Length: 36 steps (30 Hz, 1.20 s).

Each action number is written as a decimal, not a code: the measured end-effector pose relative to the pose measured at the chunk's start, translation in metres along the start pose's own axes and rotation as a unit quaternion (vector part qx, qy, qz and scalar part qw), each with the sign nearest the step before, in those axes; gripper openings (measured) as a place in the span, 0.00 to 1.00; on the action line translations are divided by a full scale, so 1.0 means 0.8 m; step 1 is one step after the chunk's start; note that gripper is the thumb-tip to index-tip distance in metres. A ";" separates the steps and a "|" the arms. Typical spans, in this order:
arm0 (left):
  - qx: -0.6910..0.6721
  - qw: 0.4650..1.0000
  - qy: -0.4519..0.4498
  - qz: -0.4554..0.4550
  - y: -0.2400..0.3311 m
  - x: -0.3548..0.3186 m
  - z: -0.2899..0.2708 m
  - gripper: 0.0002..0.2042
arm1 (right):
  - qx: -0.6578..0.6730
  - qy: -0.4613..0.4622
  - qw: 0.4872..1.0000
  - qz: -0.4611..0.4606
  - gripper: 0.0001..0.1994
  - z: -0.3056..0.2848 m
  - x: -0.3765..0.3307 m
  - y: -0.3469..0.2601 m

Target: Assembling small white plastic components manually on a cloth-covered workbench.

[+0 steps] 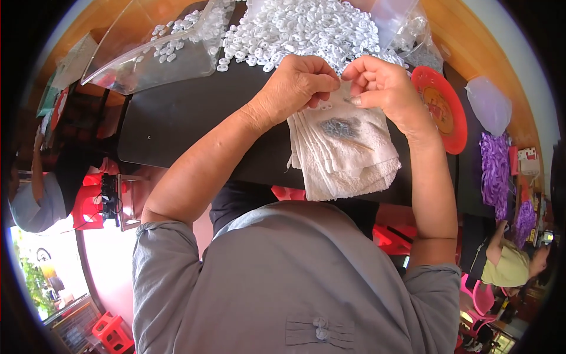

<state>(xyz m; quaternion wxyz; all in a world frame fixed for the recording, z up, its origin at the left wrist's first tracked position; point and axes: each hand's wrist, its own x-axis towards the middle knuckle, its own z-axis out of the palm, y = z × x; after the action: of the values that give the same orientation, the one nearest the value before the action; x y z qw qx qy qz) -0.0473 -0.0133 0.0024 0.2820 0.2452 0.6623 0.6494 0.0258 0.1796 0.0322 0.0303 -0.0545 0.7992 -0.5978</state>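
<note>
Left hand (298, 85) and right hand (380, 82) are being held close together above a folded white towel (345, 156), fingertips pinched on something too small to identify. The towel is lying on a black table (177, 115), a grey bundle (342, 127) resting on it. Small white plastic rings (300, 29) are being kept heaped just beyond, red plate (442, 109) beside.

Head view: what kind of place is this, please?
Probably a small home or shop workbench for hand assembly: a heap of small white plastic rings on a black table, a folded white towel, purple bundles.
</note>
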 end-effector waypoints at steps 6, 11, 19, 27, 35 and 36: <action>0.006 1.000 -0.010 0.007 0.004 -0.002 0.002 0.07 | -0.073 0.036 0.997 0.004 0.07 -0.001 -0.003 0.001; -0.038 0.999 -0.030 -0.001 -0.004 0.003 -0.001 0.08 | -0.081 0.068 0.992 -0.064 0.05 0.016 -0.004 0.006; -0.152 0.987 -0.050 -0.028 -0.003 0.005 -0.004 0.09 | -0.120 0.094 0.980 -0.132 0.03 0.022 -0.003 0.012; 0.130 0.990 -0.010 0.048 0.003 0.003 -0.014 0.08 | 0.033 0.111 0.991 -0.062 0.04 0.024 -0.004 0.016; 0.401 0.884 -0.063 0.230 -0.019 0.005 -0.014 0.05 | 0.009 0.106 0.993 -0.054 0.03 0.021 -0.012 0.017; 0.391 0.891 -0.073 0.219 -0.020 0.005 -0.013 0.06 | 0.011 0.108 0.992 -0.064 0.02 0.023 -0.012 0.015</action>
<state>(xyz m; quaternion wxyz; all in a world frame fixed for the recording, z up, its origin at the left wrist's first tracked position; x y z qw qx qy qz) -0.0568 -0.0186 -0.0138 0.0612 0.5209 0.7700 0.3633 0.0370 0.1670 0.0153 -0.0940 -0.0403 0.7862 -0.6095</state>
